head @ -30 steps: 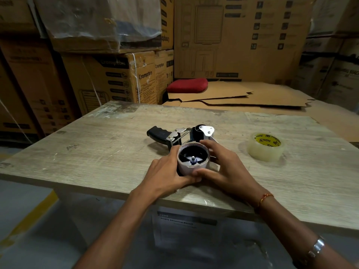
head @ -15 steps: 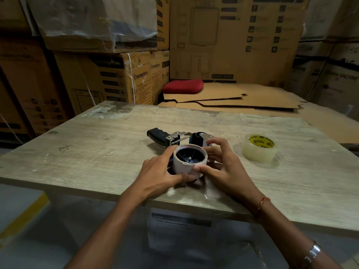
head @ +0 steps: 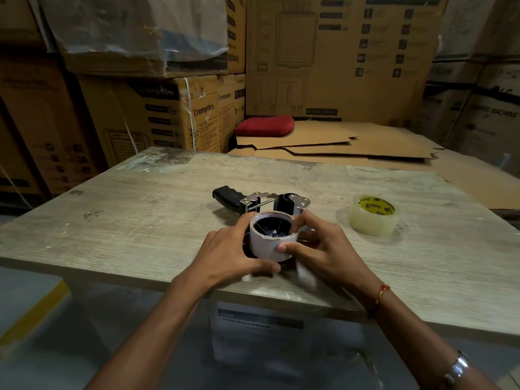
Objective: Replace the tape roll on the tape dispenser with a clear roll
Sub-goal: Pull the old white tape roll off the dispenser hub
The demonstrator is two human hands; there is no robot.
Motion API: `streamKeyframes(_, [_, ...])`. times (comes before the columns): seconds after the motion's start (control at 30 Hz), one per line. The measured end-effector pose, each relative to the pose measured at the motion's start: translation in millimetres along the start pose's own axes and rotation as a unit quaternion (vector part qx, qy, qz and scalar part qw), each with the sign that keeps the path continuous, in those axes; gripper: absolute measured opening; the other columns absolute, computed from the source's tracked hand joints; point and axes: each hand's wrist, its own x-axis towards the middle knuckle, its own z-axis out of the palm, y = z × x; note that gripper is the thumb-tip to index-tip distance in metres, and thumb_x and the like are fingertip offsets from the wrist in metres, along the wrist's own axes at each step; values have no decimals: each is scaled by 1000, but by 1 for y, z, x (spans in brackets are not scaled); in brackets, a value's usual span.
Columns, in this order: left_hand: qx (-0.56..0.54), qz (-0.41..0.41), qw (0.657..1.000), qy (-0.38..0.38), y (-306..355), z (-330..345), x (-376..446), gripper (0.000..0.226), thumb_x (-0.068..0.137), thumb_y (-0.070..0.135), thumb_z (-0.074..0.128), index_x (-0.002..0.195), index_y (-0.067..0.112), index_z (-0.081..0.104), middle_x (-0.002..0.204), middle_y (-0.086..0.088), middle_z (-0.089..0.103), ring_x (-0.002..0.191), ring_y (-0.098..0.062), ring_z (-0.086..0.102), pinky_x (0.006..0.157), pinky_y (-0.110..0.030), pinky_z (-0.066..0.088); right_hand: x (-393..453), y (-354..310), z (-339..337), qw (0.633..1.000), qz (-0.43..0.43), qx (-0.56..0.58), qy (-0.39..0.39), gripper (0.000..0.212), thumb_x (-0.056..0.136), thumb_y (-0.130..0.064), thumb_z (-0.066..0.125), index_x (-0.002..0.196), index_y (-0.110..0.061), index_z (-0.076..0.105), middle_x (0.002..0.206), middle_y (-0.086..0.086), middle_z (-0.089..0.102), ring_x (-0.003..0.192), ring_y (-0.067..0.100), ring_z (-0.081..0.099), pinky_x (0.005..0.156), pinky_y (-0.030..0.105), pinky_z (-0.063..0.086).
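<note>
White cardboard core (head: 270, 244), nearly bare of tape, seated on the black hub of the tape dispenser (head: 261, 202) lying on its side near the front edge of the worktop (head: 140, 226). Gripped from both sides: left hand (head: 228, 253) curled round the near-left wall with the thumb low at the front, right hand (head: 320, 250) wrapped round the right wall, thumb pressed on the front face and fingers hooked over the far rim. Appears to be the pull-off step, old core not yet free of the hub. Clear roll (head: 373, 215) with a yellow printed core sitting untouched to the right, well apart from the dispenser.

Likely trouble from here: uneven pulling, tilting the core and jamming it on the hub spokes; squeezing hard enough to crush the thin, already chipped rim; dispenser lifting along with the core, since neither hand pins the black handle (head: 227, 196). Also a risk of fingers straying toward the metal plate at the far end, where any cutting teeth cannot be made out.
</note>
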Motion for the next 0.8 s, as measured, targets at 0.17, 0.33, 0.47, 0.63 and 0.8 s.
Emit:
streamKeyframes(0.17, [23,2,1000,14,-2,2,-1,104,50,89,67,138,51,29,121,12,70,109,-12,66,88,-34,50,-2,-4,4,1000,5,24,15,26,81,-25,82,92,-22,59,103,3,76,93,17,76,76,48,63])
streamKeyframes(0.33, [14,-2,1000,15,-3,3,-1,104,49,94,62,138,52,28,119,11,70,109,-14,66,93,-41,51,-2,-6,6,999,12,39,31,27,80,-20,83,92,-18,59,103,-1,76,95,15,75,73,35,62])
streamKeyframes(0.47, [22,-1,999,30,-5,6,2,101,53,93,60,139,48,30,118,12,70,108,-14,65,91,-40,49,1,-7,8,998,12,40,55,27,79,-21,84,92,-18,61,103,-1,76,98,12,74,72,27,60])
streamKeyframes(0.63, [25,7,999,37,-8,6,4,101,54,94,57,139,46,32,117,11,71,107,-15,66,89,-41,52,5,-5,10,998,9,19,65,27,80,-23,83,92,-16,60,107,-1,75,99,11,73,72,28,61])
streamKeyframes(0.8, [8,10,999,43,-11,6,4,96,57,90,61,137,46,32,116,10,72,106,-16,67,88,-41,54,8,-10,10,999,4,15,50,28,81,-27,80,95,-16,59,106,1,74,96,11,74,67,26,59])
